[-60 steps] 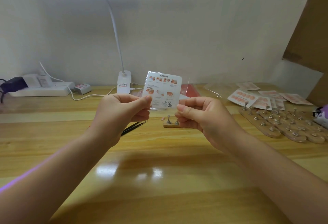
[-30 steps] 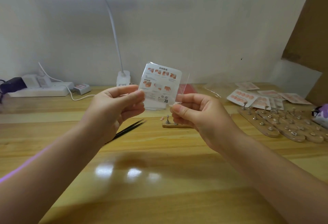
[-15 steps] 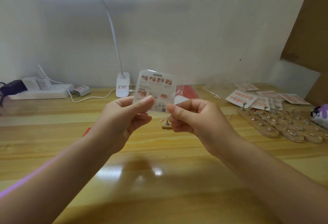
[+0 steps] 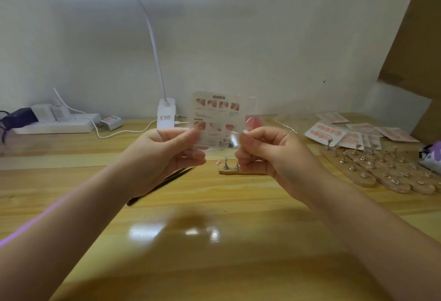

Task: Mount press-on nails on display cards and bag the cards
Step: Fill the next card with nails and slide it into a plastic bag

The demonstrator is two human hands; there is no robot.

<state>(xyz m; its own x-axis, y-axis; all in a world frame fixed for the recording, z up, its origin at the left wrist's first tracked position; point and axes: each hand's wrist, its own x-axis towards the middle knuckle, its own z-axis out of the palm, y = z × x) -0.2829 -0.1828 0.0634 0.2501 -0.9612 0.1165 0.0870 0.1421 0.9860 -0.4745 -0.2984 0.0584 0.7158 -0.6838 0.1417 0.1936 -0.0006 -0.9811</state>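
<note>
1. The display card (image 4: pixel 218 119) is white, with rounded corners, and faces the camera with rows of small pink-and-orange instruction pictures and a dark mark near its lower edge; the print is too blurred to read.
2. A clear bag (image 4: pixel 249 119) sheathes the card, its glossy edge showing past the card's right side.
3. The card is held upright in the air above the desk (image 4: pixel 238 229), between the two hands.
4. The left hand (image 4: pixel 167 155) pinches the card's lower left edge between thumb and forefinger.
5. The right hand (image 4: pixel 269 152) pinches the lower right corner of the bag with curled fingers.
6. One wooden nail stand (image 4: pixel 232 170) with two metal pegs in view sits on the desk below the card.
7. One pair of black tweezers (image 4: pixel 162 185) lies under the left hand.
8. At far right, several finished cards (image 4: pixel 327 132) lie spread beside three long peg boards (image 4: pixel 386 173); the exact card count is unclear.
</note>
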